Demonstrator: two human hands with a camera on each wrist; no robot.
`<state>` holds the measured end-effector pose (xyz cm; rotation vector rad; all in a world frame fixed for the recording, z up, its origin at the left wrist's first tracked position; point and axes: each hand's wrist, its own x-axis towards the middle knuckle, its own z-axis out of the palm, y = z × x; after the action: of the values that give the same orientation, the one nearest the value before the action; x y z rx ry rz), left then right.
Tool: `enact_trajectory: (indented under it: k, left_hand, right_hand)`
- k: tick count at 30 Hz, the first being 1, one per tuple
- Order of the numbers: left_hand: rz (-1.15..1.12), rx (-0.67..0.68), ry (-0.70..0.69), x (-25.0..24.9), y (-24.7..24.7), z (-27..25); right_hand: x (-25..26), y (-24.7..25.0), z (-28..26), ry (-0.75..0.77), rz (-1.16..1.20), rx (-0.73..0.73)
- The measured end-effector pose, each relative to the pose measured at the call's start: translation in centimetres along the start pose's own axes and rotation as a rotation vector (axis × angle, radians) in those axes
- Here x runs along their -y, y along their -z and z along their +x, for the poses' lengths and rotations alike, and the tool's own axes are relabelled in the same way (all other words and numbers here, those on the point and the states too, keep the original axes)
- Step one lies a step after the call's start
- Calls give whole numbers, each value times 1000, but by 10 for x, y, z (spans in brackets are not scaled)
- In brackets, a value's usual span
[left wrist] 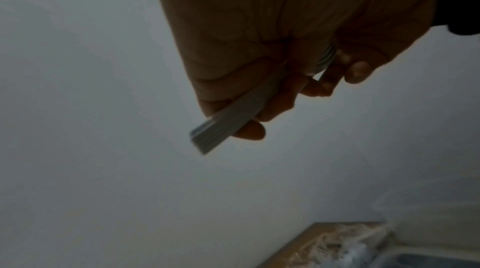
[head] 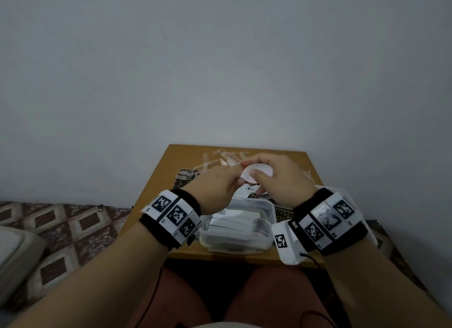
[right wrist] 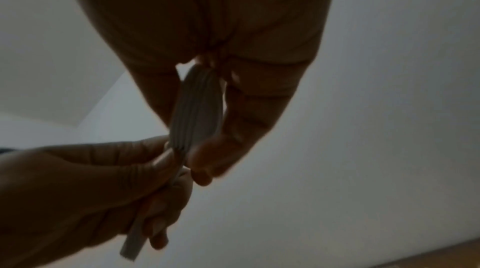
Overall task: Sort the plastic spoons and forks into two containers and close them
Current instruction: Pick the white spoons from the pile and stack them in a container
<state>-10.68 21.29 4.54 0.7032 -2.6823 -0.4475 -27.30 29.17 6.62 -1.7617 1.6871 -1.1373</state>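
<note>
Both hands hold one stack of white plastic spoons (head: 256, 172) above the middle of the table. My left hand (head: 220, 183) grips the stacked handles (left wrist: 228, 120). My right hand (head: 276, 178) pinches the nested bowls (right wrist: 198, 108) between thumb and fingers. Below the hands, an open clear container (head: 266, 206) at the table's near edge holds rows of stacked white spoons (head: 234, 226). A pile of clear plastic forks (head: 220, 161) lies at the back of the table, partly hidden by the hands.
The small wooden table (head: 156, 188) stands against a plain wall. A second clear container (head: 347, 193) sits under my right wrist at the table's right side. A patterned cushion (head: 61, 230) lies to the left; my knees are under the near edge.
</note>
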Motion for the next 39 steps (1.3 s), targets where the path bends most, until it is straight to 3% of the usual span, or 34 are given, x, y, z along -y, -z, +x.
enact_trajectory:
  k: [4,6,8,11,19,24,28,33,39]
  left_hand:
    - [48,128,83,18,-20,5]
    - [60,193,138,32,-31,6]
    - [78,274,190,42,-43,7]
    - [38,338,228,52,-61,14]
    - [40,424,356,62,-89,44]
    - [73,463,415,65,-105,53]
    - [190,542,409,66,-112,55]
    - [362,578,388,64,-115,52]
    - [138,610,396,66,-112,50]
  right_hand:
    - [-33,-6,3,-57,63,-47]
    - [-56,-8,3,-67,-28,-36]
    - [-79,-13,1,-87,-196,42]
    - [-108,-21,-3,-88,-259,160]
    - [-155,-30,-3,-148,-515,284]
    - [-170,-37,-11,-118,-667,412]
    - [-175,-45,-13,-39,-797,398]
    - [-172,-50,-14,-22,-783,383]
    - [-164,-45,-11,-50,-716,454]
